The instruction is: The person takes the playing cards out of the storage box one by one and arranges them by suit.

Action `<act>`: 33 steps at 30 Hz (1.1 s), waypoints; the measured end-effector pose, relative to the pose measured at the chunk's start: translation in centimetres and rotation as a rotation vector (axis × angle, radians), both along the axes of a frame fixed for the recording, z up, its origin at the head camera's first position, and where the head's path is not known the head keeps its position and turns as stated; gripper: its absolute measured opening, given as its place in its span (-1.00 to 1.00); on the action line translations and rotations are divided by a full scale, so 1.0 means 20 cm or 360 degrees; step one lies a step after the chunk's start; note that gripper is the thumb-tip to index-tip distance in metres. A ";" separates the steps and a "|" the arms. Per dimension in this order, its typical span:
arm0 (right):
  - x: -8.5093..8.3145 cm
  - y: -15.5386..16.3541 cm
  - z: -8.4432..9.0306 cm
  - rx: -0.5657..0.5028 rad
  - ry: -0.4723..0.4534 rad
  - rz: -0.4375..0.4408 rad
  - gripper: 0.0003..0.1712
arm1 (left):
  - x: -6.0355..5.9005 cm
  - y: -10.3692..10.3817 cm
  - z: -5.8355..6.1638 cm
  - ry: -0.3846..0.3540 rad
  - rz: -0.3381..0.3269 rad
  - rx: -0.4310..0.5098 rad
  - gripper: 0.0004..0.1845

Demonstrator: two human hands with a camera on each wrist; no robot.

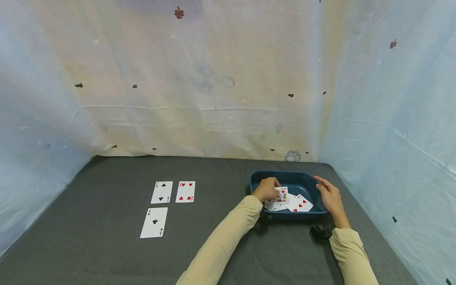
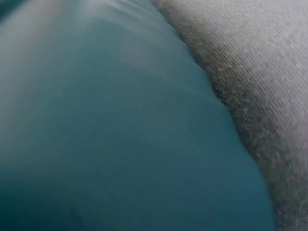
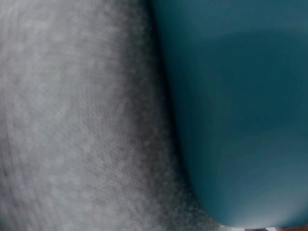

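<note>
In the head view a dark blue plastic tray [image 1: 310,183] holds several playing cards. My left hand [image 1: 268,190] reaches over its left side and pinches a red face card [image 1: 282,194] above the other cards. A card with red hearts [image 1: 300,203] lies near the tray's front wall, partly over another white card. My right hand [image 1: 329,198] grips the tray's right rim. The left wrist view is filled by the tray's blue wall [image 2: 134,120], blurred. In the right wrist view the tray wall [image 3: 245,115] also shows close up; the fingers are mostly hidden there.
On the grey cloth-covered table [image 1: 107,206], left of the tray, lie a two of clubs [image 1: 162,192], a four of hearts [image 1: 185,192] and an ace of clubs [image 1: 154,223], face up. Pale curtains [image 1: 213,79] hang behind and at both sides.
</note>
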State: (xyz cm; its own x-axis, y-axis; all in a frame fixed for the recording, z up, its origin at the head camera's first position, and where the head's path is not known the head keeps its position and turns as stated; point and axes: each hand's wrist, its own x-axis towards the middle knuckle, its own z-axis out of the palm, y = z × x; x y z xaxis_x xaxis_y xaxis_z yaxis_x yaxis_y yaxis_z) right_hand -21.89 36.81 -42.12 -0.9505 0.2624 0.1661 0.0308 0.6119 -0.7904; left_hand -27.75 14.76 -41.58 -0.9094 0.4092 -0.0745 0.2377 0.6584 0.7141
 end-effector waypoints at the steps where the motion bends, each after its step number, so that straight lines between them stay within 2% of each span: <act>1: 0.00 0.00 0.00 0.0005 0.0006 0.0003 -0.52 | 0.00 0.00 0.00 -0.0006 0.0008 0.0027 -0.86; 12: 0.00 0.00 0.00 0.0021 0.0003 0.0003 -0.53 | 0.00 -0.01 0.01 -0.0018 0.0044 0.0279 -0.88; 21: -0.01 0.01 0.00 0.0008 -0.0038 0.0004 -0.51 | 0.02 -0.03 0.05 -0.0042 0.0026 0.0414 -0.93; 33: 0.00 0.00 0.00 0.0033 -0.0023 0.0003 -0.52 | 0.03 -0.08 0.09 -0.0156 0.0008 0.0591 -0.90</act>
State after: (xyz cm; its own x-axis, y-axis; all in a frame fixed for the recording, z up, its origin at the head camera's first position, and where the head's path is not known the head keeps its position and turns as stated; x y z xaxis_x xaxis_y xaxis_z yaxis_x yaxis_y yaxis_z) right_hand -21.94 36.89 -42.19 -0.9533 0.2575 0.1576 0.0412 0.6282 -0.7770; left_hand -27.15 13.18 -39.75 -0.9073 0.4204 -0.0086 0.1542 0.3517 0.9233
